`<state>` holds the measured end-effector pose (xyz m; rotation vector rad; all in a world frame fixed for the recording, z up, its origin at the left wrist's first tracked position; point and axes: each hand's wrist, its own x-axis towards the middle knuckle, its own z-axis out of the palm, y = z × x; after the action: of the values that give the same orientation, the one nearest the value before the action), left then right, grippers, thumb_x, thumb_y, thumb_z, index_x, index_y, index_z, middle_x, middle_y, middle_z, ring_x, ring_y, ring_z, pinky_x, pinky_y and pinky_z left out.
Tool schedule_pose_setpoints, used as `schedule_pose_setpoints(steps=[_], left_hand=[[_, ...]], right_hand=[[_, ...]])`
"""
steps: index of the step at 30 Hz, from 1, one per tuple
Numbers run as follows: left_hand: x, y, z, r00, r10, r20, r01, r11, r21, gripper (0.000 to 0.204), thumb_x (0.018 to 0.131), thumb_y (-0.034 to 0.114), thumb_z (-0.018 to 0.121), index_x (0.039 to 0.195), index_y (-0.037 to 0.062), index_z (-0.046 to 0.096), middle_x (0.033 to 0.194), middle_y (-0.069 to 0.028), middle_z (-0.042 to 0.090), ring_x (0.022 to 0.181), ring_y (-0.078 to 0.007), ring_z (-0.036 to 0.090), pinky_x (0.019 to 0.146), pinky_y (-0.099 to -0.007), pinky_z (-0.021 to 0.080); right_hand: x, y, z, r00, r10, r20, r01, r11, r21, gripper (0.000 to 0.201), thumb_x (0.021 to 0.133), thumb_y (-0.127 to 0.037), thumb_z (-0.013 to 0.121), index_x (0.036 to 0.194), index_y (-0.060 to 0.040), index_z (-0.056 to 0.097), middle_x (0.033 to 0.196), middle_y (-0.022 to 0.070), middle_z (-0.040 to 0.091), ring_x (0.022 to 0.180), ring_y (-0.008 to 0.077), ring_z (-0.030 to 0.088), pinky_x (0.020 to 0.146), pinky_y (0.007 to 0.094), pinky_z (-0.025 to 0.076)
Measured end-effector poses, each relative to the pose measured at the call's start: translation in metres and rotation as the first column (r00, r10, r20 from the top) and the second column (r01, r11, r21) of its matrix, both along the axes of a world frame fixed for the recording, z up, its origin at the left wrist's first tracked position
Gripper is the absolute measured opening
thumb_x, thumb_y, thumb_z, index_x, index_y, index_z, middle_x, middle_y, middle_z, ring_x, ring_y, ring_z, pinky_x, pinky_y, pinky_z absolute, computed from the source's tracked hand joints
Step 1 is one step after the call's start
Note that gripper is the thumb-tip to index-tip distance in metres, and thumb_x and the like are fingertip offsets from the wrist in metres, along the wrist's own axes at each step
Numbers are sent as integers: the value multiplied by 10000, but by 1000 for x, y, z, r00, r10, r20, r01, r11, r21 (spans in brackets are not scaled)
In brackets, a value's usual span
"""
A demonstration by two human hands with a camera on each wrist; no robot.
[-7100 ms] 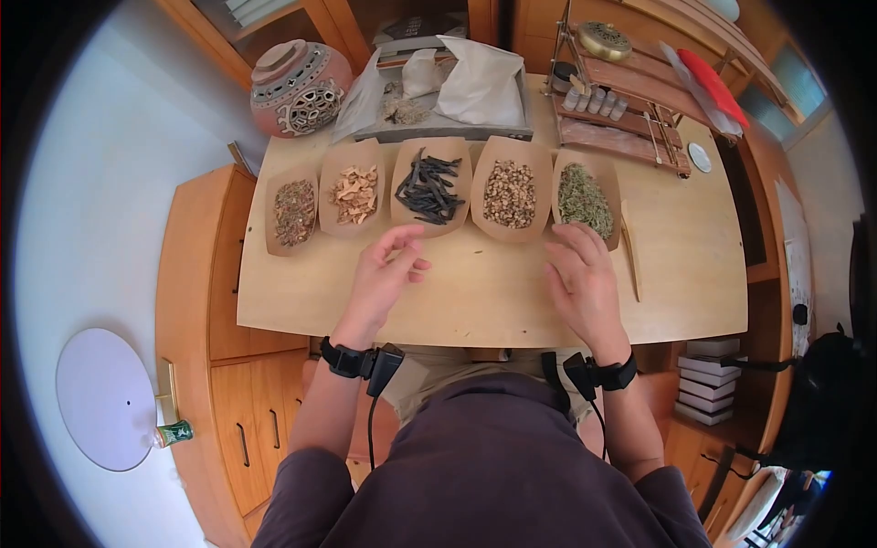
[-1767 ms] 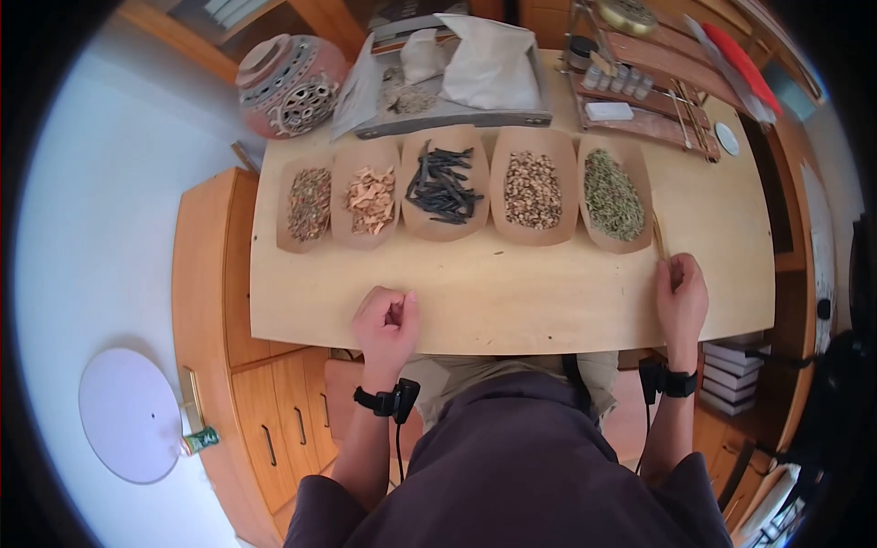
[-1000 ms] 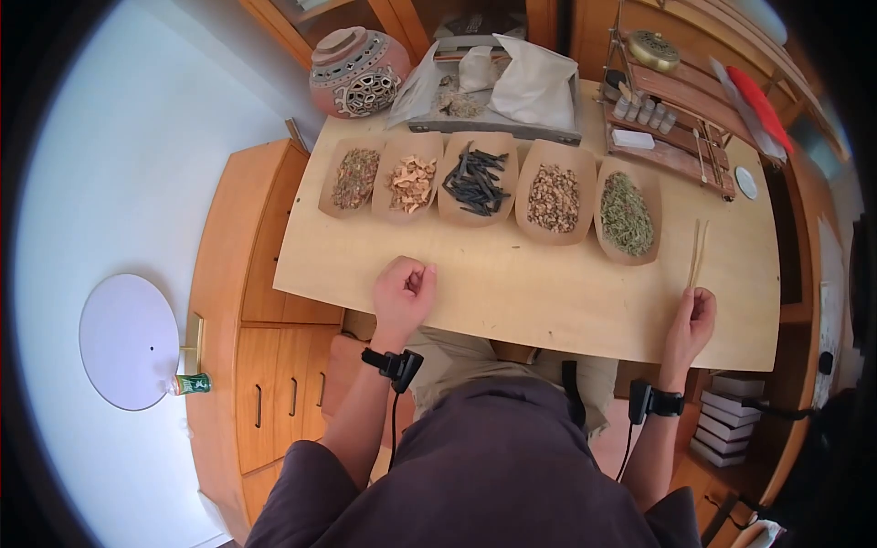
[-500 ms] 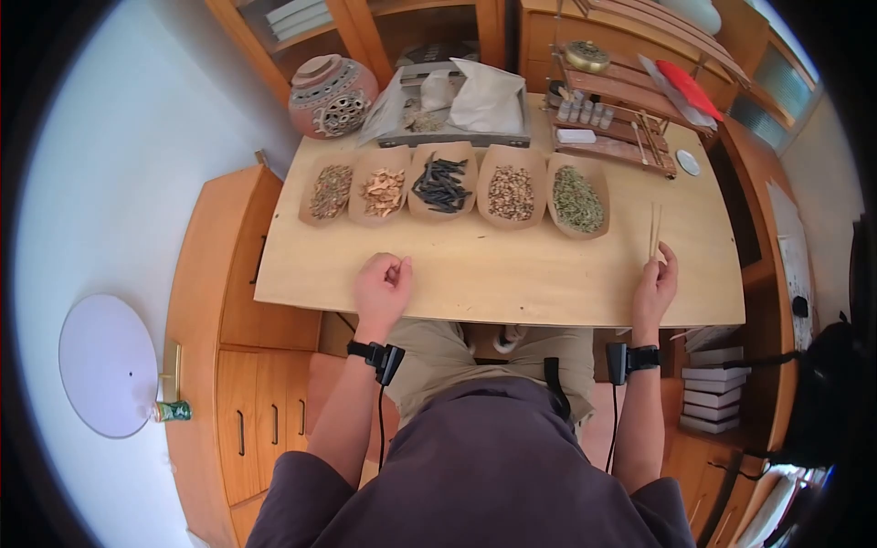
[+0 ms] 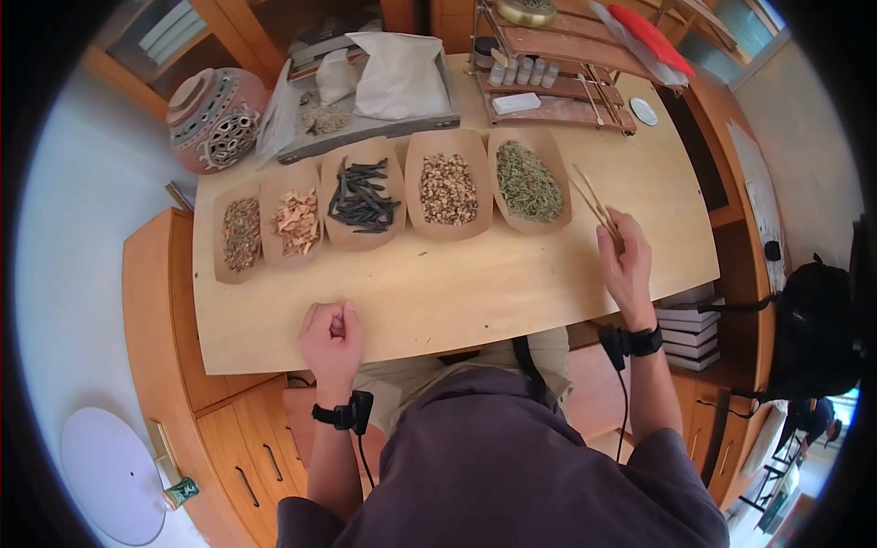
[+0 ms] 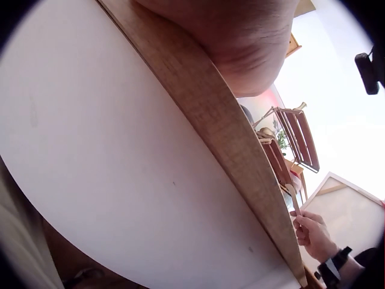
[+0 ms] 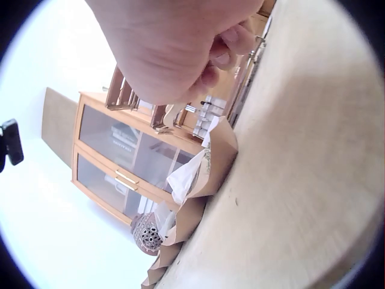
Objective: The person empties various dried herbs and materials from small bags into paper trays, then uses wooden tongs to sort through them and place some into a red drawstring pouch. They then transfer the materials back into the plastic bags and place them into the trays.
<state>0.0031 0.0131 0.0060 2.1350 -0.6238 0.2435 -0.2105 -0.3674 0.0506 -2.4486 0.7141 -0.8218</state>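
Taking the middle of the desk (image 5: 475,288) as the centre of the clock and its far side as 12, the left hand (image 5: 331,342) is nearest, at 7 to 8 o'clock, at the near edge; its fingers are clenched into a loose fist, and no thing shows in them; at 3 o'clock the right hand (image 5: 628,265) has its fingers grasping the wooden tweezers (image 5: 596,203), whose two tips stand apart and point toward 11 o'clock, just beside the paper tray of green herb (image 5: 539,227); this tray is at 1 to 2 o'clock; the others make a row with it, namely the paper tray of speckled pieces (image 5: 452,231) at 12, the paper tray of black strips (image 5: 365,241) at 11, the paper tray of pale chips (image 5: 290,261) at 10 and the paper tray of mixed dried bits (image 5: 230,277) at 9; farther, the white disc (image 5: 644,111) lies at 2 o'clock and the wooden rack (image 5: 571,46) stands at 1; the grey tray (image 5: 370,135) with the white packet (image 5: 397,78) is at 11, and the openwork pot (image 5: 216,128) stands at 10.
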Motion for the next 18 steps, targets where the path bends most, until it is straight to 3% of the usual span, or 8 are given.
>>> schedule_pose_setpoints(steps=[3,6,9,15,18], left_hand=[[0,-2,2,1000,-13,-6,13,1000,5,253,931,47,759,753,37,580,690,-36,518,527,-120,475,464,-272,385],[-1,-3,3,1000,-7,-7,7,1000,6,252,935,45,759,758,38,579,694,-30,515,526,-109,467,459,-263,377],[-1,-3,3,1000,5,-19,-5,1000,9,247,935,40,757,763,39,580,696,-29,514,526,-107,465,459,-261,375],[0,-4,2,1000,18,-17,-17,999,39,250,935,26,749,758,37,572,682,-32,505,521,-120,461,460,-270,363],[0,-5,4,1000,6,7,-7,998,61,255,933,22,745,752,37,566,669,-35,497,515,-132,450,462,-281,354]], right_hand=[[21,-3,38,996,4,-86,9,988,152,312,974,-102,696,1281,-66,655,874,154,657,687,280,610,659,351,499],[26,-30,46,964,121,-235,-116,993,34,302,966,-120,705,1264,-88,670,917,162,720,751,332,683,702,402,534],[29,-45,58,943,129,-306,-135,991,1,290,943,-141,725,1228,-94,704,945,172,740,818,352,706,735,423,549],[30,-66,70,876,278,-395,-279,959,56,189,911,-132,738,1081,-58,776,933,154,746,811,347,703,746,418,554],[36,-70,77,837,301,-457,-316,948,46,208,919,-103,757,1111,-25,768,964,145,750,802,292,700,714,378,561]])
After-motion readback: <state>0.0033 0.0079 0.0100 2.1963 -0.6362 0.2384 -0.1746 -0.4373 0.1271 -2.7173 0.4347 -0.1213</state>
